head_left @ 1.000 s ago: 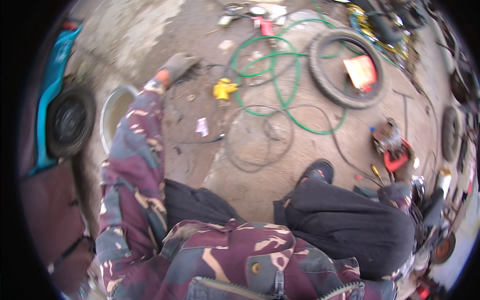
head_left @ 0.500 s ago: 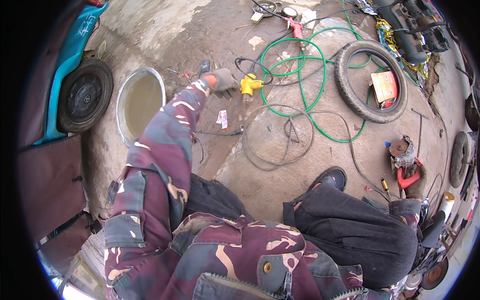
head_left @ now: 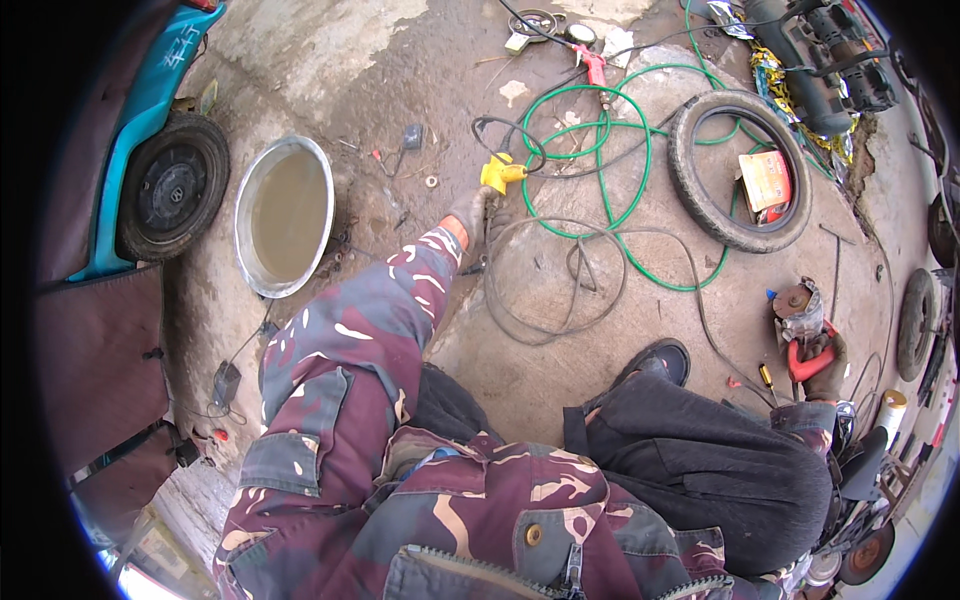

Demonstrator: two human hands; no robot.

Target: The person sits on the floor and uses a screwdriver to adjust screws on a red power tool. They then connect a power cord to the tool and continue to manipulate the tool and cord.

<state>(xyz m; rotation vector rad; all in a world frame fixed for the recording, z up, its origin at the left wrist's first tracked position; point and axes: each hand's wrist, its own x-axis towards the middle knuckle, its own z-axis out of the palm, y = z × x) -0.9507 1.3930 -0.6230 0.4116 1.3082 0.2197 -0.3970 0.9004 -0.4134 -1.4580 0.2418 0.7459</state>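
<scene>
My left hand (head_left: 474, 214), in a grey work glove, is at the lower end of a yellow multi-way power socket (head_left: 500, 173) on the ground. Its fingers look closed around the plug there, which they mostly hide. A black cord (head_left: 540, 150) runs into the socket's other side. At the far right my gloved right hand (head_left: 828, 378) grips the red handle of an angle grinder (head_left: 803, 325), its disc pointing away from me. A screwdriver (head_left: 767, 376) with a yellow handle lies just left of the grinder.
Green hose (head_left: 645, 170) and grey cable (head_left: 555, 330) lie in loops ahead. A tyre (head_left: 690, 190) with a red-and-yellow box (head_left: 765, 180) lies right of them. A metal basin of murky water (head_left: 243, 250) stands left, beside a wheeled teal vehicle (head_left: 130, 190). A small black box (head_left: 412, 137) lies beyond my left arm.
My left hand has moved right and nearer me, from beside the small black box to the yellow socket's lower end. My right hand stays on the grinder.
</scene>
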